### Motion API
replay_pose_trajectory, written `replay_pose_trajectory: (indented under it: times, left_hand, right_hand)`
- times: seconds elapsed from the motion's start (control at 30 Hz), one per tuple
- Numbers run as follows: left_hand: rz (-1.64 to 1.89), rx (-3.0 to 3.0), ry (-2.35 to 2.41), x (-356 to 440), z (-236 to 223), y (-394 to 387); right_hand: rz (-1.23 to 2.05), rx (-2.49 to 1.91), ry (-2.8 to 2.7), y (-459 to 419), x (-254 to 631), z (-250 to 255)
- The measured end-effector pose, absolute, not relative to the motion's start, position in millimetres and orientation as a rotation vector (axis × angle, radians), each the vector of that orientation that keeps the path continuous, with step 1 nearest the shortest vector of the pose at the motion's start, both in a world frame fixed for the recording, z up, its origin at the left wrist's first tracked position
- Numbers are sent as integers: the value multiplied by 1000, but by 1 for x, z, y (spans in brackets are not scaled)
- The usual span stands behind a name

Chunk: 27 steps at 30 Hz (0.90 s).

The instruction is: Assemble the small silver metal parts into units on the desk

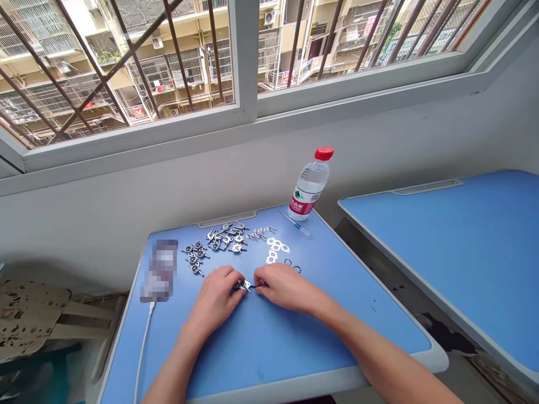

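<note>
On my head-camera feed, both hands are drawn in close over the near middle of the blue desk (269, 365), and the work sits between them. My left hand (214, 300) is curled inward, its fingertips (234, 283) pressed together on one side of a small metal fitting (245, 285). My right hand (286, 286) comes in from the other side, fingers bunched and nearly meeting the left, pinching the same piece. The fitting is held just above the desk or resting on it; I can't tell which. A dark bit (255, 285) shows at my right fingertips, too small to identify.

Just beyond my hands, more fittings lie in loose clusters (225, 238), with a smaller group (194, 257) to the left. Flat white gaskets (275, 249) lie to the right of them, and beside those are thin black rings (292, 265). Toward the far corner are a small screwdriver (295, 225) and an upright water bottle (310, 185) with a red cap. On the left, a pixelated phone (159, 270) trails a white cable (143, 348) off the desk edge. A second blue desk (438, 241) stands to the right, below a barred window (353, 45).
</note>
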<state>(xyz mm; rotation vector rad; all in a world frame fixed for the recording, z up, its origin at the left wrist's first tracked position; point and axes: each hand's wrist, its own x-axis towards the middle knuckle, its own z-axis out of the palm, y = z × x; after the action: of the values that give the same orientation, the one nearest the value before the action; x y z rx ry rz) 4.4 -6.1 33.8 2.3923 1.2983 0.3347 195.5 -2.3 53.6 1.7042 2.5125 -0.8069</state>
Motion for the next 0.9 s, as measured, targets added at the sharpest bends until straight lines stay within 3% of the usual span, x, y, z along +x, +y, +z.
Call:
replay_pose_trajectory:
  times: [0.9]
  left_hand:
    - [238, 2449, 1329, 8, 26, -12]
  right_hand:
    - [-716, 1694, 2511, -9, 188, 36]
